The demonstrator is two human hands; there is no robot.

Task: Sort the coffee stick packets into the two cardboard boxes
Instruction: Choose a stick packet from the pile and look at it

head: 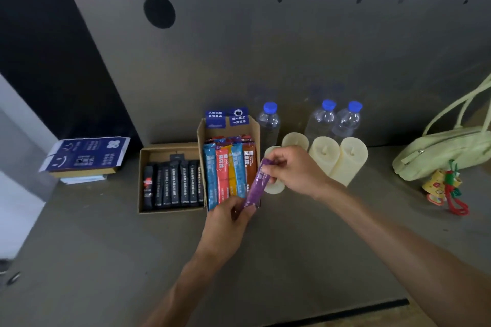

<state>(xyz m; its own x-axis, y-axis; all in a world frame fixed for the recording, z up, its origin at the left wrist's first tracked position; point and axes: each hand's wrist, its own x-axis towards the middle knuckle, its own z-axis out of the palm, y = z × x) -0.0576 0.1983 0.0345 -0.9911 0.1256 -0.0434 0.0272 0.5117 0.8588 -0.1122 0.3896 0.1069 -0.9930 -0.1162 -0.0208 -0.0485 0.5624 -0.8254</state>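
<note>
Two open cardboard boxes stand side by side on the grey table. The left box (pixel 141 180) holds a row of several black stick packets (pixel 175 183). The right box (pixel 202 130) holds several coloured packets (pixel 225 170) in blue, red, yellow and brown. A purple stick packet (pixel 256 186) hangs over the right box's near right corner. My right hand (pixel 295 170) pinches its top end and my left hand (pixel 225 225) pinches its bottom end.
Three water bottles (pixel 322 119) and several cream candles (pixel 350 162) stand right behind my right hand. A pale green handbag (pixel 446 151) with a colourful charm (pixel 446 188) lies at the far right. A blue-printed box on papers (pixel 85 156) sits at the left.
</note>
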